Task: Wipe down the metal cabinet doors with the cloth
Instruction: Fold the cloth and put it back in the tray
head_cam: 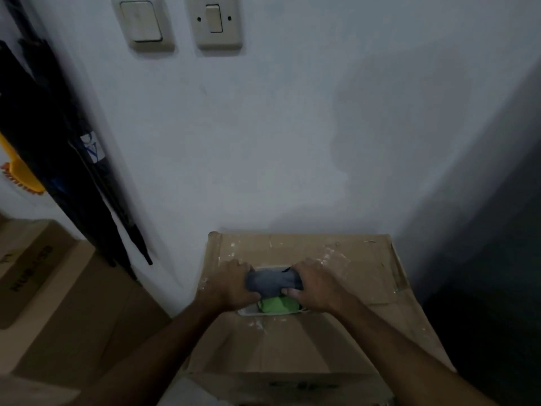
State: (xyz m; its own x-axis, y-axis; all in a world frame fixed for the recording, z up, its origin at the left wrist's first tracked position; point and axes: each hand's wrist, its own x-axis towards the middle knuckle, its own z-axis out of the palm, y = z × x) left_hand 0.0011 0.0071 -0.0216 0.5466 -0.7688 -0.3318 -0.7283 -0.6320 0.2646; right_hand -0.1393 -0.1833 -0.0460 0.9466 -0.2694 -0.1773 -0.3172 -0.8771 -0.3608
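Note:
A bunched grey-blue cloth (273, 282) is stretched between my two hands over a white tray (245, 312) on top of a cardboard box (345, 265). My left hand (231, 284) grips the cloth's left end with curled fingers. My right hand (314, 284) grips its right end. A green cloth (276, 305) lies in the tray just below the grey one. A dark surface (503, 259) at the right edge may be the metal cabinet; it is too dim to tell.
A pale wall (263, 142) with two light switches (140, 22) rises behind the box. Folded black umbrellas (73, 159) and a yellow brush (20, 174) hang at the left. More cardboard boxes (52, 288) stand at lower left.

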